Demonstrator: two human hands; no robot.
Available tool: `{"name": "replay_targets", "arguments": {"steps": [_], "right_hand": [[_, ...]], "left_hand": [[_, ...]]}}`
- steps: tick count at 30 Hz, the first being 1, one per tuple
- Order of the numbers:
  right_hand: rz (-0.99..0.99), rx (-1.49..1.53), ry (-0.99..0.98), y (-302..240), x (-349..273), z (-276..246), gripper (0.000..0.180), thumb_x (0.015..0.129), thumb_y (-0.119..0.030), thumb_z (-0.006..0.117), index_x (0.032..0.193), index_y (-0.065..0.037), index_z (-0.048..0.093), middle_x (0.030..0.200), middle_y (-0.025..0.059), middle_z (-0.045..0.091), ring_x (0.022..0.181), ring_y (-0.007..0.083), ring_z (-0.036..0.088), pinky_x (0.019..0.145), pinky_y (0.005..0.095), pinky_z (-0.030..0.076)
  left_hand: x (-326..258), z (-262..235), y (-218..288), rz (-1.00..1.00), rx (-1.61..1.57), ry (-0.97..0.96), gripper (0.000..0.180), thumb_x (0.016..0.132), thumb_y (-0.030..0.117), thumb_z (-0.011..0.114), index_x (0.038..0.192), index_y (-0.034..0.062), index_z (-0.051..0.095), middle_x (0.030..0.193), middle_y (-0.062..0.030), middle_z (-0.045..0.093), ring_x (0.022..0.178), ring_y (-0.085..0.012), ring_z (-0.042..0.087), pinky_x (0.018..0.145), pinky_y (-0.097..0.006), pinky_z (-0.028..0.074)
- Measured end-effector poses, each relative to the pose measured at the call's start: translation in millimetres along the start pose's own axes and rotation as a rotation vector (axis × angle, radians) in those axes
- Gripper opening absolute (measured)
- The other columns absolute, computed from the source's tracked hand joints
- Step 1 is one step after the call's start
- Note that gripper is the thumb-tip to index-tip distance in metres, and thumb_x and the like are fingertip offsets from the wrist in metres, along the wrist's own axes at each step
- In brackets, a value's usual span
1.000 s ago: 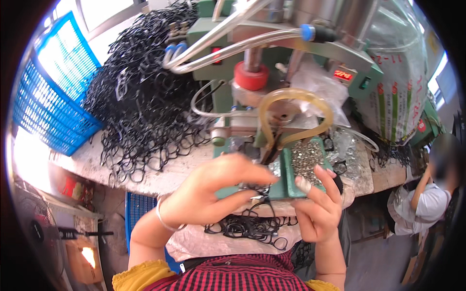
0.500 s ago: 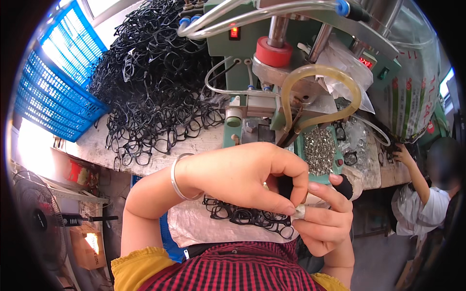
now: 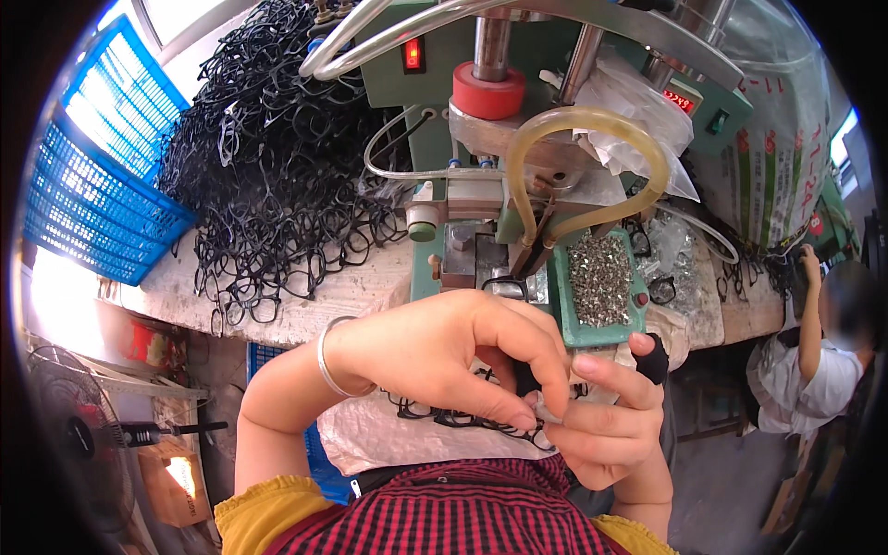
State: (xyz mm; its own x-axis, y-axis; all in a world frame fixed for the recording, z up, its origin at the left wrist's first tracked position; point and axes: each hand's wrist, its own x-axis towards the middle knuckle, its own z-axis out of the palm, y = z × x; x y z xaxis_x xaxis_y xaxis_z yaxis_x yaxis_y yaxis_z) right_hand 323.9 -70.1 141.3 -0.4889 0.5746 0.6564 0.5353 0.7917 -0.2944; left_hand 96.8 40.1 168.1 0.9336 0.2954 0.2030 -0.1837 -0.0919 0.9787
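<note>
Two bare hands meet: the left hand (image 3: 449, 353) pinches a small whitish wrap (image 3: 548, 410) against the curled right hand (image 3: 609, 425), whose grip I cannot tell. A slackened pinch could drop the wrap among the black plastic eyeglass frames (image 3: 460, 418) below; a stray knuckle could tip the green rectangular tray (image 3: 597, 338) of silvery metal bits (image 3: 599, 282).

One green tray (image 3: 597, 335), one bangle (image 3: 323, 361), one fan (image 3: 81, 437)
</note>
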Motion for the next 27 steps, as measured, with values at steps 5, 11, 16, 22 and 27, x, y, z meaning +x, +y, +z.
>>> {"name": "replay_targets", "arguments": {"steps": [5,11,16,22,27], "right_hand": [[0.01,0.021,0.002,1,-2,2,0.008,0.073,-0.017,0.062,0.072,-0.019,0.07,0.088,-0.0081,0.072,0.119,0.0218,0.063,0.113,0.0516,0.026],[0.04,0.06,-0.016,-4,0,-1,0.009,0.076,-0.016,0.062,0.071,-0.02,0.068,0.087,-0.0095,0.071,0.119,0.02,0.064,0.113,0.0512,0.027],[-0.026,-0.121,-0.047,-5,-2,-3,0.01,0.077,-0.015,0.063,0.072,-0.022,0.067,0.088,-0.0108,0.071,0.118,0.0137,0.064,0.112,0.0493,0.027],[-0.149,-0.284,-0.049,-1,-6,-2,0.011,0.082,-0.017,0.06,0.074,-0.022,0.066,0.09,-0.0101,0.071,0.116,0.009,0.064,0.111,0.0489,0.029],[-0.156,-0.077,-0.044,1,-9,-6,0.013,0.083,-0.018,0.057,0.075,-0.019,0.067,0.09,-0.0079,0.071,0.116,0.0127,0.065,0.109,0.0499,0.03]], "left_hand": [[3,-2,-1,-0.14,-0.059,0.002,0.017,0.081,-0.003,0.076,0.097,0.0001,0.07,0.103,-0.0095,0.064,0.097,-0.0175,0.063,0.083,-0.028,0.053],[9,-9,-2,-0.261,-0.091,-0.123,0.017,0.082,-0.004,0.074,0.096,-0.0019,0.066,0.102,-0.0084,0.063,0.098,-0.0154,0.063,0.083,-0.028,0.054],[9,-12,-4,-0.392,-0.287,-0.16,0.032,0.083,-0.005,0.074,0.111,-0.0035,0.059,0.105,-0.0078,0.062,0.099,-0.0142,0.063,0.085,-0.028,0.054],[4,-2,-3,-0.239,-0.148,-0.141,0.034,0.083,-0.004,0.074,0.115,-0.0008,0.061,0.114,-0.0088,0.06,0.101,-0.0154,0.062,0.081,-0.027,0.055],[8,-6,-1,-0.081,0.01,-0.213,0.028,0.083,-0.003,0.073,0.11,0.0002,0.064,0.112,-0.0104,0.059,0.101,-0.0171,0.061,0.08,-0.027,0.054]]}}
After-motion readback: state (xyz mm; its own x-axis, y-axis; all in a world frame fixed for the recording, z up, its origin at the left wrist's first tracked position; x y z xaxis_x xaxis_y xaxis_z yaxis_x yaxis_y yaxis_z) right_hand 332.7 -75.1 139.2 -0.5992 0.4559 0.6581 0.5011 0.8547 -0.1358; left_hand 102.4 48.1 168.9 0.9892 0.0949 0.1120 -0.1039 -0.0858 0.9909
